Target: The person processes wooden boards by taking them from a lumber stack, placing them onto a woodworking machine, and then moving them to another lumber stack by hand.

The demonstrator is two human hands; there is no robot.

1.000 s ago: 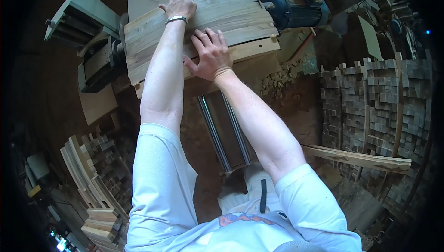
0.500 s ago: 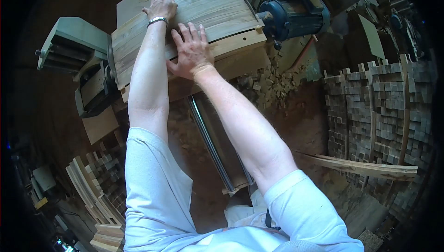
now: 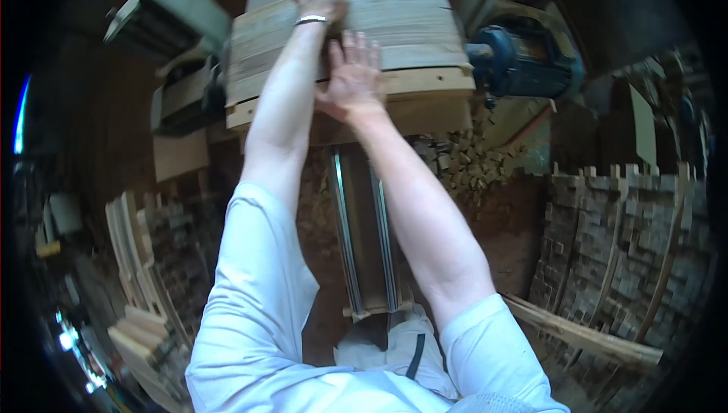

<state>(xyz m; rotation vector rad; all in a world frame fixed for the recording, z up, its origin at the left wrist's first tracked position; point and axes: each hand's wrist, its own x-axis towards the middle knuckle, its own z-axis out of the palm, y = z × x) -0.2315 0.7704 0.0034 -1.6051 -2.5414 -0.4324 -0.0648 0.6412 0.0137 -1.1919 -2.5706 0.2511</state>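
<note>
A row of pale wooden boards [image 3: 409,26] lies side by side on a wooden carriage [image 3: 425,79] between two machine heads. Over the far edge of the boards, my left hand [image 3: 322,2] has its fingers bent, with a bracelet at the wrist. Motion blurs those fingertips a little. Closer to me, my right hand [image 3: 355,79] rests across the near edge, its fingers spread flat on the wood and its thumb out to the left. Two shiny metal rails [image 3: 345,231] run from under the carriage toward my body.
A blue motor [image 3: 523,56] sits right of the carriage, and a pale green machine housing [image 3: 171,15] stands left. Small wood offcuts [image 3: 474,159] lie heaped below. Stacked wood blocks [image 3: 614,238] and a long wooden strip [image 3: 584,329] are at right; more lumber [image 3: 140,261] is at left.
My view has turned, so the carriage, motor and rails appear shifted right and more level. Both hands keep nearly the same places on the boards.
</note>
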